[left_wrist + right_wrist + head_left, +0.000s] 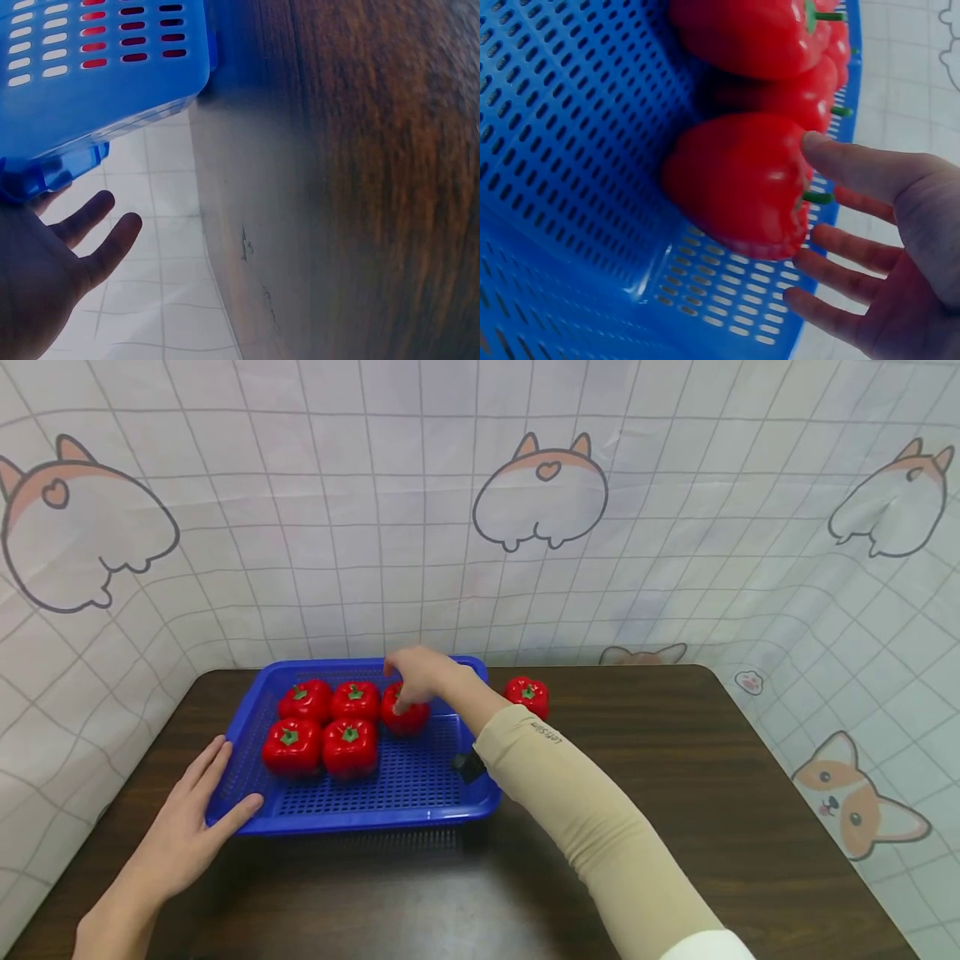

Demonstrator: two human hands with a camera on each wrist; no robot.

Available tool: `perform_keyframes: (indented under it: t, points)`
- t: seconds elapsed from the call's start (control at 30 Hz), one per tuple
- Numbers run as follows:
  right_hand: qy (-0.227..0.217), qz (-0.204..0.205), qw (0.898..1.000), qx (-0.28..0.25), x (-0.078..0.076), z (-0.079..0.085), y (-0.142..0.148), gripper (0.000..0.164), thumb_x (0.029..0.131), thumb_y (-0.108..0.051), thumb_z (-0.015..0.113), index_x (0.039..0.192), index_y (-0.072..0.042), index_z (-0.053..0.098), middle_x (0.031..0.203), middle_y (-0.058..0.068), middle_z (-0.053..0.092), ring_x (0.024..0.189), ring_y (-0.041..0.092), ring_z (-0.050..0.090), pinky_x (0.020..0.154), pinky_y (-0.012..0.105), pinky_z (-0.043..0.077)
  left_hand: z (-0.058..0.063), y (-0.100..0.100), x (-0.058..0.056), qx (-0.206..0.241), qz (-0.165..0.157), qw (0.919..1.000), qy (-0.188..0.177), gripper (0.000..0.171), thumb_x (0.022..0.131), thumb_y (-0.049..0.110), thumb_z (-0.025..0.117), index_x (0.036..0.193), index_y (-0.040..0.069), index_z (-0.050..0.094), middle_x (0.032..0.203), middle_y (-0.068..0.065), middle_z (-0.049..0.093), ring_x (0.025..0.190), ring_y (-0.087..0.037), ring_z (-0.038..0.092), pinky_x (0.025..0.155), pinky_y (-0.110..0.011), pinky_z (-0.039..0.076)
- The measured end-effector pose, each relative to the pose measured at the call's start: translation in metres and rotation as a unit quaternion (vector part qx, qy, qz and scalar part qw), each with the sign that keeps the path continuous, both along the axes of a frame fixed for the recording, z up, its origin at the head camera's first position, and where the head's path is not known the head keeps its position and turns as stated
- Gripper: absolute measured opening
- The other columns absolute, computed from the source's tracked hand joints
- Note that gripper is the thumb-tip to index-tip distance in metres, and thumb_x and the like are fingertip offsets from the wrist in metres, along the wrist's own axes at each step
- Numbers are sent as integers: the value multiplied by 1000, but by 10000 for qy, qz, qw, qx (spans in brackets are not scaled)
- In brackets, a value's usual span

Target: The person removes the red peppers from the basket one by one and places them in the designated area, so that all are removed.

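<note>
A blue plastic basket (360, 817) holds several red bell peppers with green stems, standing in two rows at its left and middle. My right hand (423, 677) reaches over the far side to the rightmost bell pepper (406, 718) in the back row. In the right wrist view, the thumb lies at that pepper's top beside the stem, and the other fingers are loosely extended around its far edge. My left hand (183, 831) rests against the basket's left side, its fingers spread and its thumb over the near left corner. The left wrist view shows those fingers extended near the rim.
One more red bell pepper (527, 695) stands on the dark wooden table (660, 760) right of the basket, partly hidden by my right arm. A black device (468, 766) shows beneath the right wrist. A white gridded cloth (420, 527) with dog drawings hangs behind the table.
</note>
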State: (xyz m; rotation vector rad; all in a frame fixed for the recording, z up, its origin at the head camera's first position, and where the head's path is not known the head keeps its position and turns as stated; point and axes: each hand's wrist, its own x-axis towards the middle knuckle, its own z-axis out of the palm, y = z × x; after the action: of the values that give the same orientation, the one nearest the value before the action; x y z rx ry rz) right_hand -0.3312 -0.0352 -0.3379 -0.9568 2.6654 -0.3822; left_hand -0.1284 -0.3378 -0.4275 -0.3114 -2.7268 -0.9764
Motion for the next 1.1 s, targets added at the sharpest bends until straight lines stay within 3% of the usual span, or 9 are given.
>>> perform_keyframes:
  t: [0.47, 0.73, 1.1]
  points:
    - [35, -47, 9993, 375, 6, -18, -5, 64, 85, -17, 86, 142, -12, 58, 129, 4, 62, 115, 18, 56, 92, 34, 52, -2, 1, 2, 19, 39, 10000, 10, 81, 101, 30, 65, 163, 1, 21, 169, -19, 12, 150, -53, 13, 115, -72, 10]
    - [-113, -21, 9997, 219, 5, -15, -2, 63, 85, -10, 85, 142, -10, 58, 131, 5, 62, 113, 19, 57, 92, 34, 52, 0, 1, 1, 32, 35, 10000, 37, 81, 101, 29, 66, 163, 1, 21, 169, -19, 12, 150, -53, 13, 115, -72, 10]
    - [-45, 92, 9992, 385, 11, -6, -1, 60, 86, -8, 81, 141, -12, 59, 126, 3, 60, 110, 17, 54, 87, 31, 53, -1, 1, 1, 90, 50, 9999, 1, 82, 100, 30, 66, 163, 3, 20, 170, -17, 12, 150, -52, 14, 114, -73, 11]
